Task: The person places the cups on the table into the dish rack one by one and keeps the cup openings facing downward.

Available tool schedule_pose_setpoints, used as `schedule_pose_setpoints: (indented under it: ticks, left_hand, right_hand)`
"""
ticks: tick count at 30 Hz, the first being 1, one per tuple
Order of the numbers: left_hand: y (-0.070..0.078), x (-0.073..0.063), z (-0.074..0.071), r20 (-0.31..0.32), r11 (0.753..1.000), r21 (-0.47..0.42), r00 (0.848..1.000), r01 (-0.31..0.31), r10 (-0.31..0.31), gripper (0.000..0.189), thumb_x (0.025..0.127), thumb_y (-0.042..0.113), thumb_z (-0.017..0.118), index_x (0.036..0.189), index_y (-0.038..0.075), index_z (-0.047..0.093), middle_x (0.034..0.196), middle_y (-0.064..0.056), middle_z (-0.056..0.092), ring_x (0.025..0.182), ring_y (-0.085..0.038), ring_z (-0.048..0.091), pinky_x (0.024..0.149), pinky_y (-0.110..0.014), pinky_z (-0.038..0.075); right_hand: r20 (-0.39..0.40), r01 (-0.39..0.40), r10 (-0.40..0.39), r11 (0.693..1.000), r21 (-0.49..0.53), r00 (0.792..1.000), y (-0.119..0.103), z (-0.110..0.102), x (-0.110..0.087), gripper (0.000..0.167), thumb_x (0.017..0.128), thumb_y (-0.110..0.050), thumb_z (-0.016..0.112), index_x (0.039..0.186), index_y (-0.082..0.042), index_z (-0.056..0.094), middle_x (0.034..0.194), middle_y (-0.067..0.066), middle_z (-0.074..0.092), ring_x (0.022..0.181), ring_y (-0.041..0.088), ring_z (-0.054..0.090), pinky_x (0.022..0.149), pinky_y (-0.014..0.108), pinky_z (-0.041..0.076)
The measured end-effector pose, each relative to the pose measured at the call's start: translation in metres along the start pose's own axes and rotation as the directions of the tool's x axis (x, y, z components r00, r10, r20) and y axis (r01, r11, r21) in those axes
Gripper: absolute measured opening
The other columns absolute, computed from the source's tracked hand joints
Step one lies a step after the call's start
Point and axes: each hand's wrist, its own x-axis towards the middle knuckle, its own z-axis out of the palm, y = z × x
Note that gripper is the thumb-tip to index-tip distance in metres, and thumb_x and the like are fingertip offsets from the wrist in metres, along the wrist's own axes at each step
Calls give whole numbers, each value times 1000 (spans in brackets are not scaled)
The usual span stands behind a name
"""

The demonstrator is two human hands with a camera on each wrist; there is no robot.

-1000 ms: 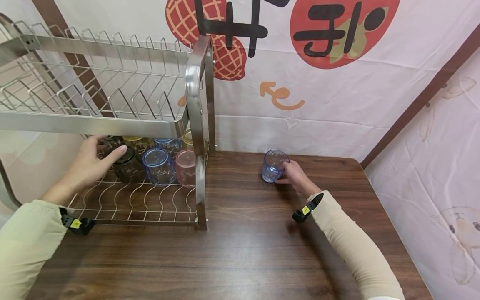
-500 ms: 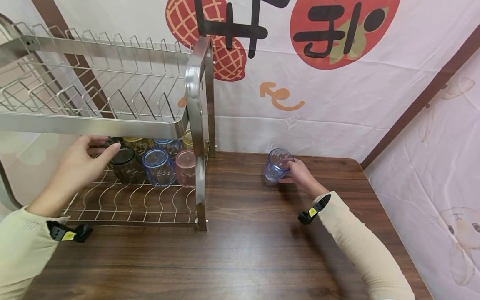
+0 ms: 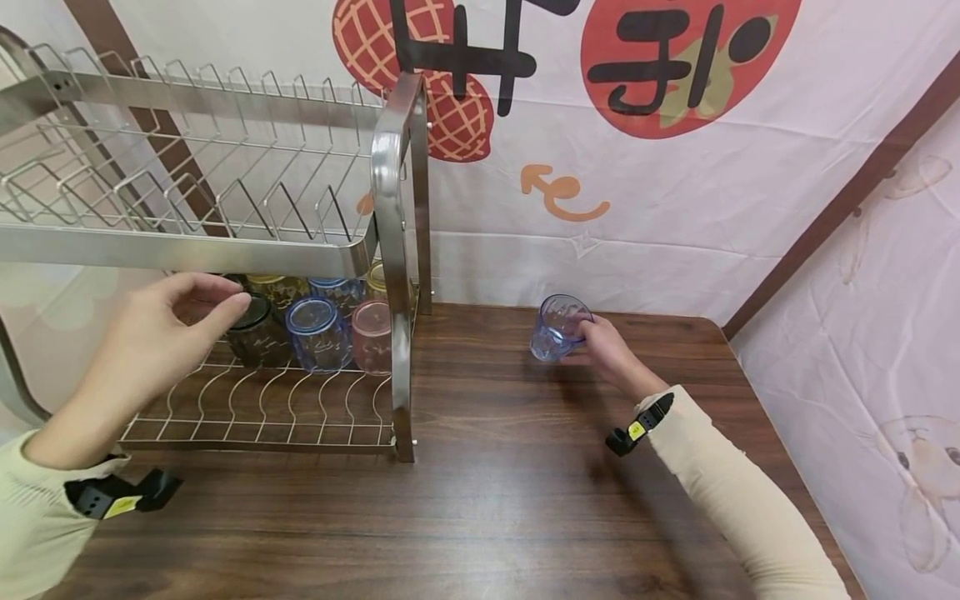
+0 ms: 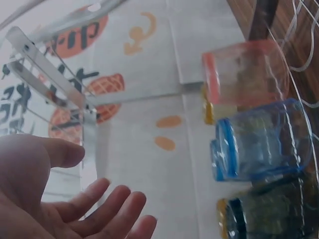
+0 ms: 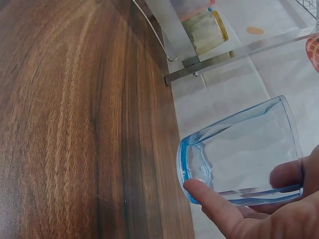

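Note:
My right hand holds a clear blue glass cup by its side, mouth upward, over the right part of the table. In the right wrist view the thumb and fingers pinch the blue cup from rim to base. My left hand hovers beside the lower rack shelf with its fingers loosely bent and nothing between them. Close to its fingertips stands a dark grey cup, upside down. The left wrist view shows that hand apart from the cups, to the side of the blue one.
A two-tier metal dish rack stands at the left. On its lower shelf, upside-down cups form rows: a blue cup, a pink cup, and yellow ones behind. A printed cloth hangs behind the wooden table.
My left hand has drawn back from the dark cups, its forearm moving left and toward me. My right hand has lifted the blue cup slightly and shifted it right.

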Motion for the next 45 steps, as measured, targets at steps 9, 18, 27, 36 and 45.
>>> schedule_pose_setpoints:
  ticks: [9, 18, 27, 36, 45]
  left_hand:
    - [18, -12, 0, 82, 998, -5, 995, -58, 58, 20, 99, 23, 69, 110, 6, 73, 87, 1, 73, 69, 8, 59, 61, -14, 42]
    - [41, -27, 5, 197, 993, -47, 973, -112, 119, 15, 98, 19, 70, 111, 13, 72, 99, -10, 75, 71, -1, 65, 59, -19, 46]
    - [66, -37, 11, 284, 981, -112, 941, -157, 183, 15, 97, 17, 71, 112, 14, 72, 98, 0, 73, 81, -5, 66, 64, -19, 51]
    - [82, -43, 18, 362, 967, -184, 903, -175, 232, 17, 96, 12, 71, 113, 16, 72, 99, 6, 71, 85, -7, 65, 68, -22, 52]
    - [97, -45, 28, 452, 942, -297, 847, -153, 280, 14, 99, 15, 69, 112, 17, 71, 100, 7, 70, 90, -10, 67, 73, -25, 56]
  right_hand:
    - [13, 10, -10, 1000, 1, 1000, -2, -1, -6, 61, 91, 0, 25, 151, 13, 27, 153, 33, 32, 131, 39, 41, 103, 61, 46]
    - [31, 31, -31, 999, -7, 999, -9, 1, -16, 62, 89, 2, 28, 150, 13, 29, 152, 32, 35, 131, 39, 42, 99, 56, 52]
    - [54, 57, -56, 998, -20, 997, -20, 8, -30, 62, 88, 3, 28, 149, 13, 30, 152, 32, 36, 132, 42, 41, 94, 52, 55]
    - [75, 85, -83, 996, -15, 994, -28, 13, -41, 59, 90, 2, 26, 147, 14, 32, 148, 33, 38, 130, 43, 45, 96, 54, 54]
    - [112, 126, -123, 992, -16, 986, -36, 14, -52, 53, 93, 2, 27, 143, 14, 36, 145, 34, 40, 129, 43, 47, 96, 55, 54]
